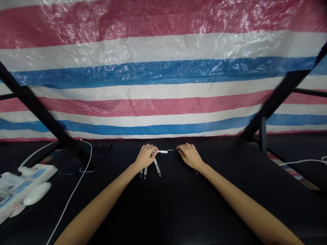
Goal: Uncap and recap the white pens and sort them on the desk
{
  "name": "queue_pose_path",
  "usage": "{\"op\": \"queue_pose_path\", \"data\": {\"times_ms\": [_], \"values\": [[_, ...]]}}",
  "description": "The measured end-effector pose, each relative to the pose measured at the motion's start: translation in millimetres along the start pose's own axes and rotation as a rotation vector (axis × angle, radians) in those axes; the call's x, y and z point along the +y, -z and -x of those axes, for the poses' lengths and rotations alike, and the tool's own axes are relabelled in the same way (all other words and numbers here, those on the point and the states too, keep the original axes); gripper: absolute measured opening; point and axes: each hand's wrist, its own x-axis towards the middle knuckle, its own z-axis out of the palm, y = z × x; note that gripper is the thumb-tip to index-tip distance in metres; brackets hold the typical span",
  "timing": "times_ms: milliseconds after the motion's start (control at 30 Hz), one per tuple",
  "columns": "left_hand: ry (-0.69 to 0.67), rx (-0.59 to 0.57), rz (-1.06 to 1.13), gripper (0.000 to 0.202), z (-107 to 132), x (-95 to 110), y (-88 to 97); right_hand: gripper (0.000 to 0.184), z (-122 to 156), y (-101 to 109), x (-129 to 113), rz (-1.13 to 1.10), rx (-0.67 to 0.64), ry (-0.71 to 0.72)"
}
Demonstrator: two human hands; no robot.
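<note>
I'm seeing the left hand (146, 156) curling closed over a bunch of pens (156, 166) at bottom centre, while a white pen (162, 151) is lying crosswise, its dark tip touching the half-curled right hand (189, 156); I can't tell if that hand's gripping.

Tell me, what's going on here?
A person is at a black table, with their left hand and right hand pinching a white pen that lies crosswise between them. More pens are fanned out under the left hand, with their tips pointing toward the person.
</note>
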Motion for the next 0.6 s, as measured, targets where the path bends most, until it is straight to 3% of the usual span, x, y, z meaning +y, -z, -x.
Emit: {"op": "queue_pose_path", "data": {"times_ms": [600], "values": [[0.023, 0.039, 0.013, 0.020, 0.2, -3.3, -3.6, 0.021, -0.3, 3.0, 0.1, -0.046, -0.015, 0.012]]}}
